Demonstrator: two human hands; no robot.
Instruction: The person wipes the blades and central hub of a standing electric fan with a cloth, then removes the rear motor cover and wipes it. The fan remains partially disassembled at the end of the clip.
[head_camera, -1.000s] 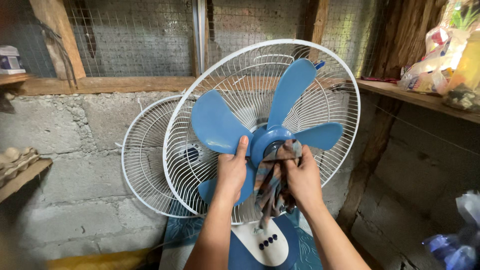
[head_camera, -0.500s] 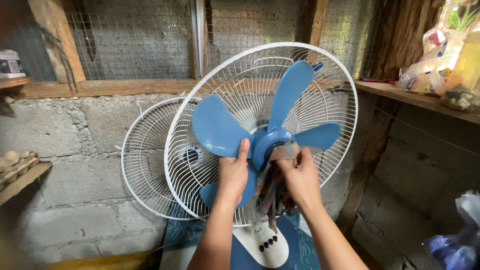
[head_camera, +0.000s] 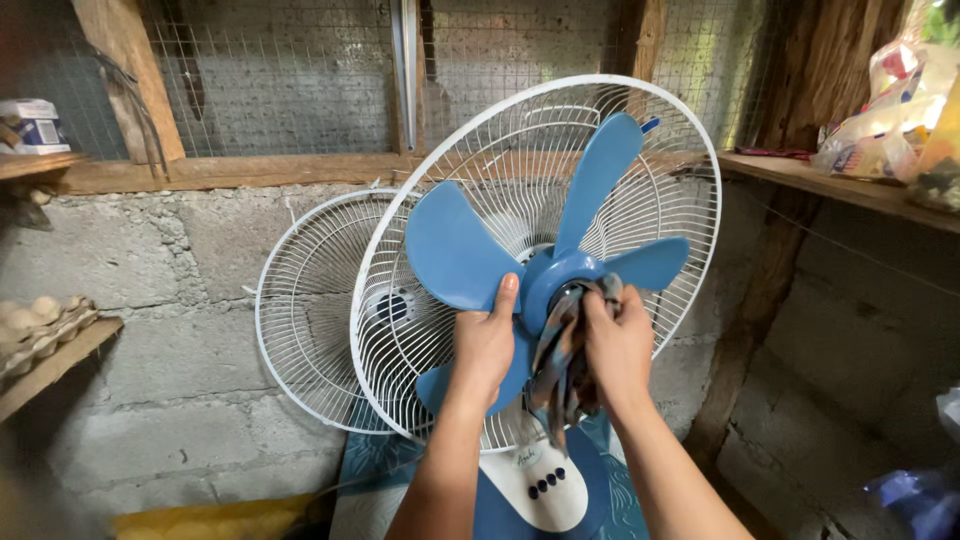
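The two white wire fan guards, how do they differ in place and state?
The rear guard is mounted on the fan, behind the blue blades; the loose guard leans against the block wall, apart from the fan. The rear guard looks larger and nearer; the loose guard sits lower, partly hidden behind it. The left hand and the right hand, holding a cloth, work before the rear guard only. Both are round.

I see two bare forearms, no sleeves, watch or rings. My left hand (head_camera: 484, 345) shows a short trimmed thumbnail; my right hand (head_camera: 618, 350) wears nothing either.
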